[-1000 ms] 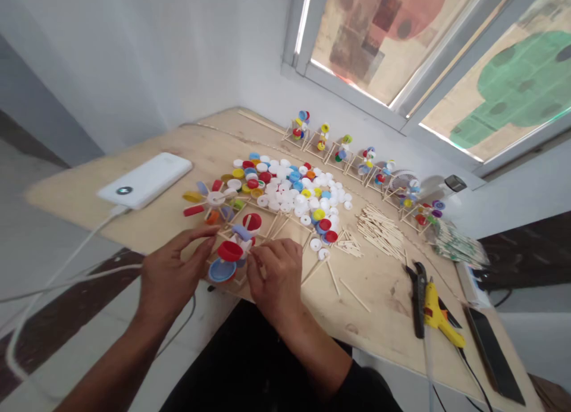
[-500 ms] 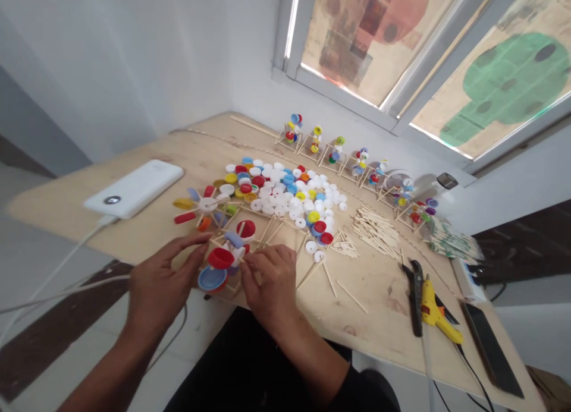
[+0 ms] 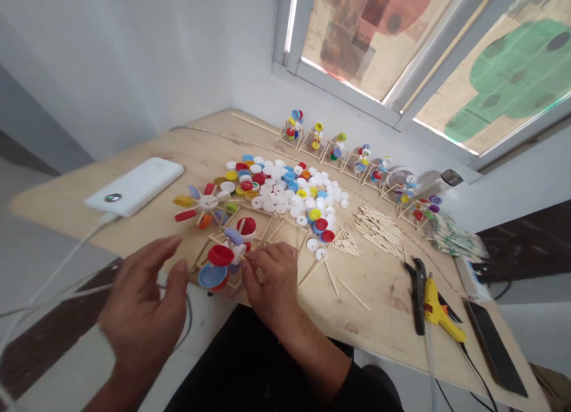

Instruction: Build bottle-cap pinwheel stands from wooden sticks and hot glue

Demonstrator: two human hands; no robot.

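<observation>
At the table's near edge stands a small wheel of bottle caps [image 3: 220, 255] on a frame of thin wooden sticks [image 3: 203, 250]. Its caps are red, blue and lilac around a white hub. My right hand [image 3: 272, 275] is closed, thumb and fingers pinching a wooden stick [image 3: 243, 257] at the hub. My left hand [image 3: 147, 305] hangs in the air left of the wheel, thumb and fingers apart, holding nothing. Just behind, a second cap wheel [image 3: 207, 203] with yellow, red and orange caps stands on its own stick frame.
Loose bottle caps [image 3: 276, 192] are heaped mid-table, with wooden sticks [image 3: 377, 229] piled to their right. Several finished cap wheels [image 3: 339, 150] line the back. A power bank [image 3: 134, 186] lies left; pliers [image 3: 418, 296], a yellow glue gun [image 3: 439, 311] and a phone [image 3: 495, 346] lie right.
My left hand has let go of the stick frame and moved left and toward me, its fingers spreading. My right hand stays at the wheel's hub.
</observation>
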